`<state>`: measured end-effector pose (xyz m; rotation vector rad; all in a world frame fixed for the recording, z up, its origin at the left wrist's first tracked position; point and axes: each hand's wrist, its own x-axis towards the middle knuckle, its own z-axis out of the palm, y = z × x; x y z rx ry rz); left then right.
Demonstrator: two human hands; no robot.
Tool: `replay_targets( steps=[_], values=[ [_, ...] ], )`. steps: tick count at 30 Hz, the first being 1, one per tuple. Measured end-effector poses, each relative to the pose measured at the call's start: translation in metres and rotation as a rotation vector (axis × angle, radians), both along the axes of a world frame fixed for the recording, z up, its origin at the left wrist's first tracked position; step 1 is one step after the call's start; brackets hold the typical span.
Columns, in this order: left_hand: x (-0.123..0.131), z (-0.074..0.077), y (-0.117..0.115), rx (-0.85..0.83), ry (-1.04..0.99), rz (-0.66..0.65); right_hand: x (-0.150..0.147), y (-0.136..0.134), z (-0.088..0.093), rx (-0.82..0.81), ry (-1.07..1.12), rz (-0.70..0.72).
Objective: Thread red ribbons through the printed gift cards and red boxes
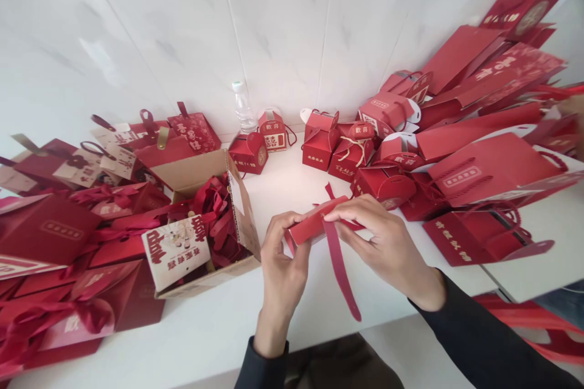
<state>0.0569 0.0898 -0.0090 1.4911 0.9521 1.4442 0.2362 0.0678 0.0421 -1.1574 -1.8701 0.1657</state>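
My left hand (285, 249) grips a small red gift box (314, 222) by its left end, thumb below and fingers over the top. At the box's right end, my right hand (385, 234) is closed, its fingertips pinching a dark red strap (340, 273) against the top face. The strap's long end hangs down over the near side, and another short end sticks up behind the box. What the right hand's lower fingers touch is partly hidden. To the left stands an open cardboard box (246, 219) with many red straps (219, 219) inside.
A white card-like box (176, 249) rests over the carton's near left corner. Red gift boxes (123, 298) are heaped at left; small boxes (319, 149) and larger bags (483, 164) crowd the right. A clear bottle (244, 109) stands by the tiled wall on the white table (219, 328).
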Motion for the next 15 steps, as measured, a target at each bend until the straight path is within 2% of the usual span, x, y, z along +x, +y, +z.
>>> replay_targets(
  steps=[3, 9, 15],
  values=[
    [-0.0010, 0.0041, -0.0032, 0.041, 0.043, -0.041, -0.0001, 0.0017, 0.0020, -0.019, -0.021, -0.008],
    [0.0051, 0.0054, -0.0006, 0.014, 0.052, 0.092, 0.0001, 0.0036, 0.0066, -0.069, -0.073, 0.030],
    [0.0056, 0.0060, 0.0050, 0.057, 0.076, 0.068, -0.0001, 0.0042, 0.0034, -0.124, -0.094, 0.012]
  ],
)
